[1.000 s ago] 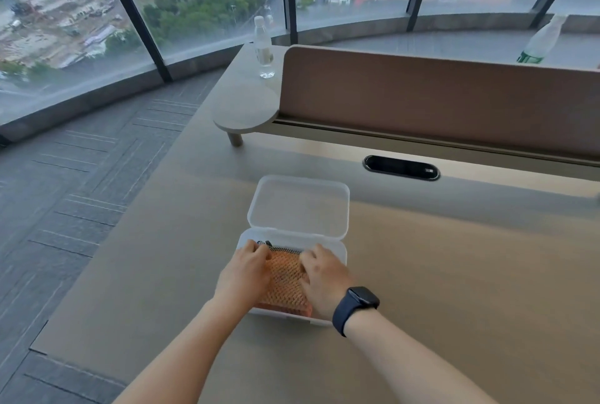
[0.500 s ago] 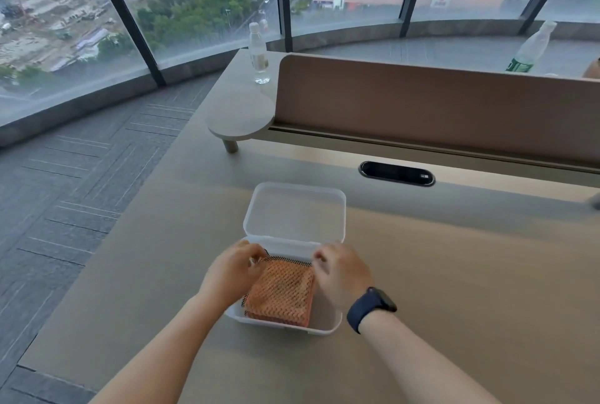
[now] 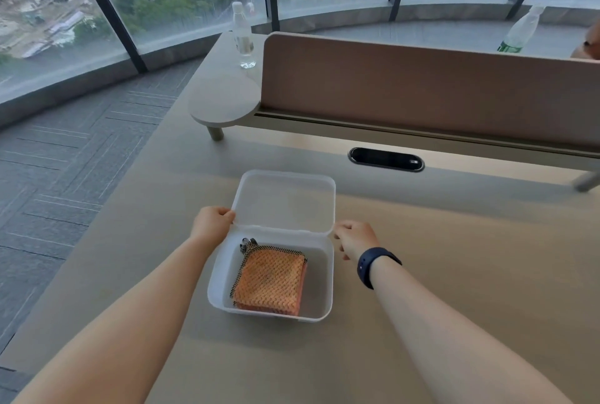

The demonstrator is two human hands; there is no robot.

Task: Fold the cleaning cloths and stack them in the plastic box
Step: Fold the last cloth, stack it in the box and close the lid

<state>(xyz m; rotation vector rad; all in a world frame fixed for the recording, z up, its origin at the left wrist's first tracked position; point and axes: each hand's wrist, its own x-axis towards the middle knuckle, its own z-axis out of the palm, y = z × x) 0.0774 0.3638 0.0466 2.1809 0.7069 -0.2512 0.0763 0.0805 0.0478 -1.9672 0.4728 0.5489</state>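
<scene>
Now left hand [image 3: 212,223] pinches lid [image 3: 285,200] edge; right hand [image 3: 355,238] loosely curled beside box [image 3: 324,273] rim.

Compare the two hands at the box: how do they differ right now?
The left hand touches the open lid at its left edge; the right hand sits just off the lid's right corner, contact unclear. The right wrist wears a dark band; the left is bare. Both flank the plastic box, clear of the folded cloths.

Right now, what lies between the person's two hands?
In the head view, the open lid of the plastic box spans the gap: the left hand touches its left edge, the right hand sits just beside its right corner.
</scene>
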